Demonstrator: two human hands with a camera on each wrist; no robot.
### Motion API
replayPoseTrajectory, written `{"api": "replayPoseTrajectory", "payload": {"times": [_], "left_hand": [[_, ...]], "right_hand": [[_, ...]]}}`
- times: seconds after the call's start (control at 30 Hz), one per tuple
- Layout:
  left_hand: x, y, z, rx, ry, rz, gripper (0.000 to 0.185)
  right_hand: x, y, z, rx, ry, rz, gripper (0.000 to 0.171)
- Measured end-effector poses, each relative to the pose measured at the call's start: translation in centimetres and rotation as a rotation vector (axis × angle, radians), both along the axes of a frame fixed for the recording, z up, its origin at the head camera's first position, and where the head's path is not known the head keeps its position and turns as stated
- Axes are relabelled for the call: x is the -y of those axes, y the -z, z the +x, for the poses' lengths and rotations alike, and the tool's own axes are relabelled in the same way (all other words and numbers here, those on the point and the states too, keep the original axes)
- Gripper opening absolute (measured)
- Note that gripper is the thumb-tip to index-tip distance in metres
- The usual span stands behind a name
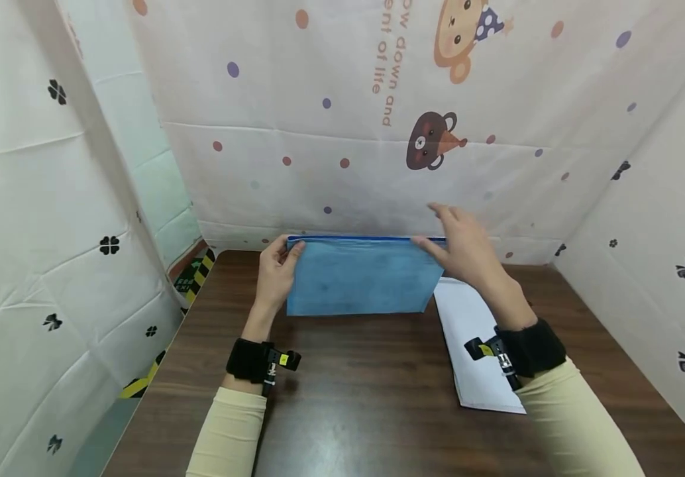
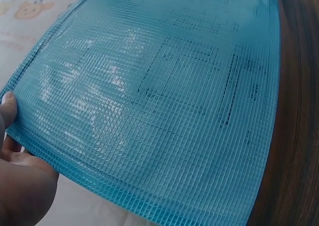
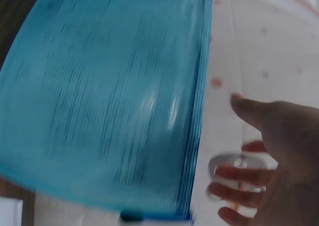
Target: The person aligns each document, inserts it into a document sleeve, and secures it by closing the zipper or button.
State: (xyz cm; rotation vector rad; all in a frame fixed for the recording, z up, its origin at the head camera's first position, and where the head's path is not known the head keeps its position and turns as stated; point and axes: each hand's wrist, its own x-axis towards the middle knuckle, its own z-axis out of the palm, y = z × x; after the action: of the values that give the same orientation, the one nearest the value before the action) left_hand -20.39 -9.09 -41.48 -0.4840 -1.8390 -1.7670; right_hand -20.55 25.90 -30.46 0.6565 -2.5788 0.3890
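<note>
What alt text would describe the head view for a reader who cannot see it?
Two hands hold a blue mesh pouch upright on a brown table, left hand gripping its left edge, right hand at its top right corner. White paper lies alongside.

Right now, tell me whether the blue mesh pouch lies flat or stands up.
Standing on edge: the blue mesh pouch is held by the left hand, bottom edge on the table.

The scene is viewed from head height, forward and down across a brown table [image 1: 348,397] toward a printed curtain [image 1: 348,132]. A blue mesh pouch [image 1: 360,275], seen at arm's length there, is shared by all views: its face [image 2: 164,111] fills the left wrist view, its blurred face [image 3: 99,96] the right.
</note>
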Motion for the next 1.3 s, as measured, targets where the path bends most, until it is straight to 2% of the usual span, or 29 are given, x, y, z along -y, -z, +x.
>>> {"api": "replayPoseTrajectory", "payload": {"times": [0.1,0.17,0.3,0.43,0.53,0.6,0.77,0.83,0.9,1.0,1.07,1.13,1.2,1.3], "left_hand": [[-0.4,-0.2,0.0,-0.021,0.027,-0.006,0.018],[-0.9,-0.5,0.2,-0.042,0.046,-0.023,0.017],[-1.8,-0.9,0.5,-0.075,0.096,-0.064,0.015],[-2.5,-1.1,0.6,-0.068,0.134,-0.059,0.015],[-2.6,-1.1,0.5,-0.032,0.101,-0.048,0.019],[-2.4,-0.8,0.4,0.004,0.057,-0.043,0.031],[-1.3,0.2,-0.5,0.102,-0.087,-0.022,0.082],[-0.8,0.3,-0.6,0.136,-0.088,0.024,0.099],[-0.5,0.3,-0.3,0.165,-0.042,0.067,0.106],[-0.6,-0.1,0.5,0.166,0.129,0.082,0.092],[-0.9,-0.5,1.1,0.144,0.225,0.042,0.073],[-1.4,-1.0,1.7,0.104,0.293,-0.005,0.054],[-1.8,-1.7,2.3,0.067,0.292,-0.046,0.046],[-2.2,-2.8,2.9,0.02,0.24,-0.071,0.042]], "right_hand": [[1.5,-0.3,0.6,0.033,-0.126,0.086,0.07],[2.1,-0.1,0.9,0.016,-0.18,0.149,0.064],[2.5,0.8,1.6,-0.058,-0.232,0.188,0.036],[2.2,1.3,2.4,-0.14,-0.251,0.188,0.012],[1.9,1.5,2.9,-0.193,-0.264,0.178,0.011],[1.5,1.6,3.1,-0.226,-0.269,0.145,0.013],[0.4,1.8,3.2,-0.313,-0.31,-0.04,0.016],[0.2,2.0,3.3,-0.335,-0.325,-0.147,0.016],[0.2,2.4,3.5,-0.342,-0.326,-0.267,0.017],[0.5,3.0,4.1,-0.322,-0.309,-0.456,0.017],[0.8,3.4,4.7,-0.299,-0.287,-0.569,0.015],[1.1,3.6,5.2,-0.255,-0.262,-0.692,0.013],[1.2,3.7,5.7,-0.198,-0.241,-0.82,0.014],[1.2,3.9,5.9,-0.115,-0.23,-0.971,0.018]]}}
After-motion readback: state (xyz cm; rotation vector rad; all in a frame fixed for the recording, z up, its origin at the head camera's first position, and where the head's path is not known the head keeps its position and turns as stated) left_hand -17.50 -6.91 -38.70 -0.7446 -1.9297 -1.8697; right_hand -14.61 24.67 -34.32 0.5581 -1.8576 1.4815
